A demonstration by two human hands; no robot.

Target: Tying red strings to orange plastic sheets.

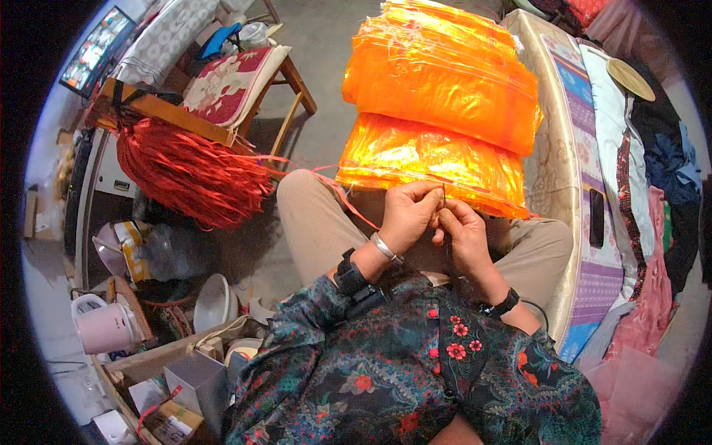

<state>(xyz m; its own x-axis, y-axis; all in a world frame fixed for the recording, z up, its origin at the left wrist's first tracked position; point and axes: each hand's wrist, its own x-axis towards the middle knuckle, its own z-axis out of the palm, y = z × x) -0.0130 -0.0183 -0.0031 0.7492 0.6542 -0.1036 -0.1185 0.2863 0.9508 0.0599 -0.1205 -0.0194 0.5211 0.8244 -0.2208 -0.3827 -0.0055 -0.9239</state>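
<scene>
My left hand (408, 213) is closed in a pinch, and its fingertips meet those of my right hand (461, 230), closed too. A thin dark sliver (443, 191) sticks up between the fingertips; it is too small to name. Just beyond my hands lies a stack of shiny orange plastic sheets or bags (445, 89), in two overlapping layers above my knees. Narrow red strips (337, 191) run from the left, past the near edge of the stack, toward my left wrist.
A bundle of red strips (189, 170) hangs from a wooden chair (293, 111) with a patterned cushion (226, 85). At right, a bed (556, 148) holds a black phone (595, 217) and clothes. Lower left stand a pink jug (107, 328) and a wooden tray of boxes (111, 378).
</scene>
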